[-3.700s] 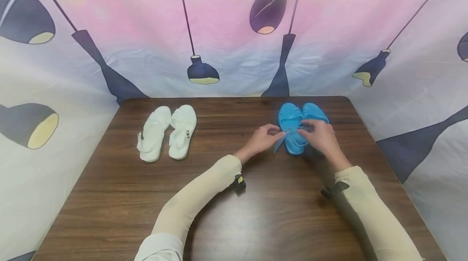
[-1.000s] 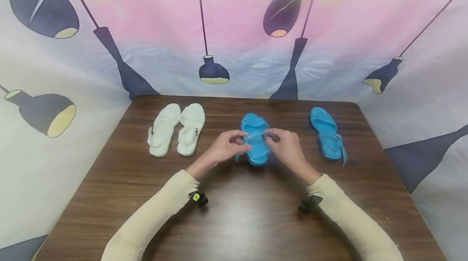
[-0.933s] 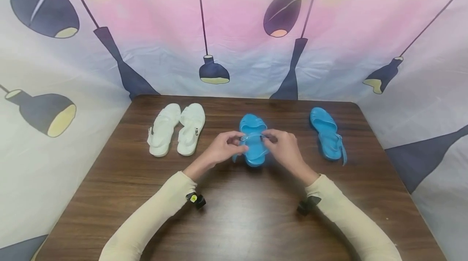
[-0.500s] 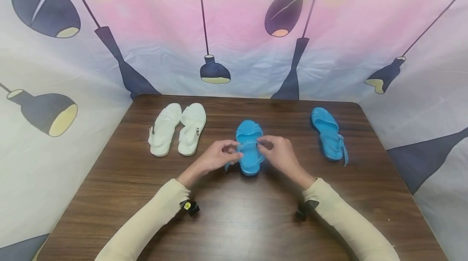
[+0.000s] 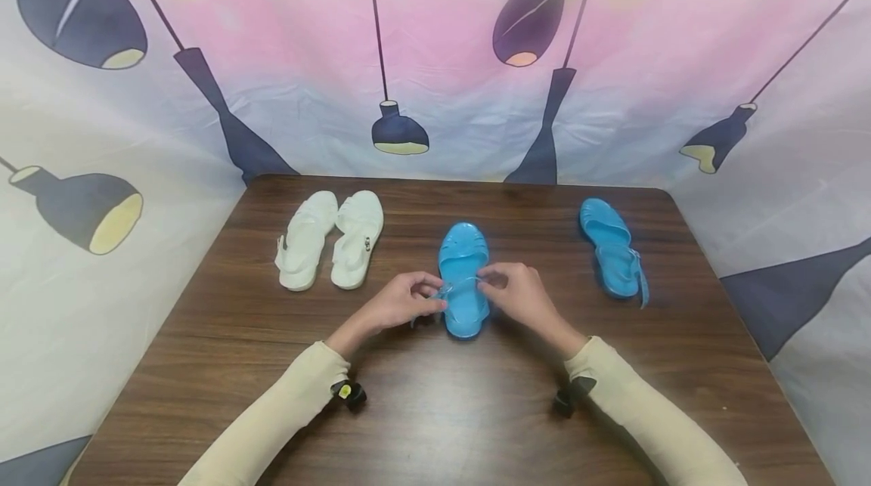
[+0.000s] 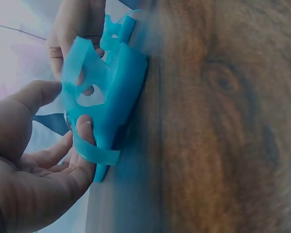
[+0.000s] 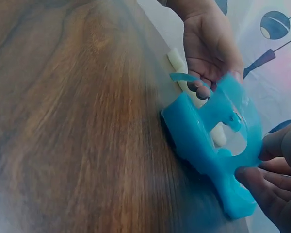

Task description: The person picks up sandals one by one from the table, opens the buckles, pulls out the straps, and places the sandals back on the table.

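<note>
A blue plastic sandal (image 5: 464, 244) is at the middle of the table, toe pointing away from me. On its left side my left hand (image 5: 401, 300) pinches the ankle strap near the buckle; the loose strap end (image 6: 99, 154) curves past the fingers in the left wrist view. Across from it, my right hand (image 5: 520, 293) pinches the strap's other side between thumb and forefinger, as the right wrist view also shows. The sole looks level and low over the wood; whether it touches is hard to tell. The matching blue sandal (image 5: 604, 225) lies alone at right, its strap end hanging loose.
Two white sandals (image 5: 304, 244) lie side by side at the table's back left. The brown wooden table (image 5: 435, 410) ends at a curtain (image 5: 463, 123) printed with lamps, which closes off the back and both sides.
The gripped sandal has left its mate at the right and come to the middle. Over the last second both hands have brought it nearer to me and slightly left.
</note>
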Available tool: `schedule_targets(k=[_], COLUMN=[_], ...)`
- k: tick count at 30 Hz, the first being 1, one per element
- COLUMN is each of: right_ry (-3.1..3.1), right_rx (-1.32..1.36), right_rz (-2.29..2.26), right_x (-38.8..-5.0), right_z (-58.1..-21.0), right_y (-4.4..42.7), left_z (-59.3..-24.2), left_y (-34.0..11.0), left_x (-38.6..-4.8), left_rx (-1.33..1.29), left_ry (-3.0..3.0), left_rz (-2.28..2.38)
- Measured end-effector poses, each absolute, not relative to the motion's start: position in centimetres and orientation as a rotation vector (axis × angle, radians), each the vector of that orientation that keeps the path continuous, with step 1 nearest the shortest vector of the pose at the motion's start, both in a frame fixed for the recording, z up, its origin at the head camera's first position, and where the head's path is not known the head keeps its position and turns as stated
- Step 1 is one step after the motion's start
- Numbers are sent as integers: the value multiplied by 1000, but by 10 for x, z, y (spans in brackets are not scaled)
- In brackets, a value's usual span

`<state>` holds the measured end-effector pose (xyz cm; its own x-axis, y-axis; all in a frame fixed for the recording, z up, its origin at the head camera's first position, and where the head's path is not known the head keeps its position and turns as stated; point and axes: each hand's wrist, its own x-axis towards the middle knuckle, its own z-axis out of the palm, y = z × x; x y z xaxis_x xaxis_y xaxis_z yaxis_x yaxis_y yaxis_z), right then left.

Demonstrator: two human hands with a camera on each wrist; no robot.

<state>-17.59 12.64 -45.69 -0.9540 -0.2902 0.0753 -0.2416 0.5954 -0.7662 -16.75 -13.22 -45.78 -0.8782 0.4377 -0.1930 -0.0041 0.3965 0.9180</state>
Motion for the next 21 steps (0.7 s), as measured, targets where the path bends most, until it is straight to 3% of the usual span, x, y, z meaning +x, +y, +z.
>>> schedule_targets(k=[10, 21], right_ry=[2784, 2618], right_rx=[-647, -1016], right_rz=[-1100, -882], right_x=[-192, -213], right_z=[-447, -448], right_y=[129, 97], left_z=[-470, -473], left_y=[-134, -137], left_x=[-165, -161], left_rx=[342, 291], left_ry=[2207, 2187], left_rz=[1509, 1502])
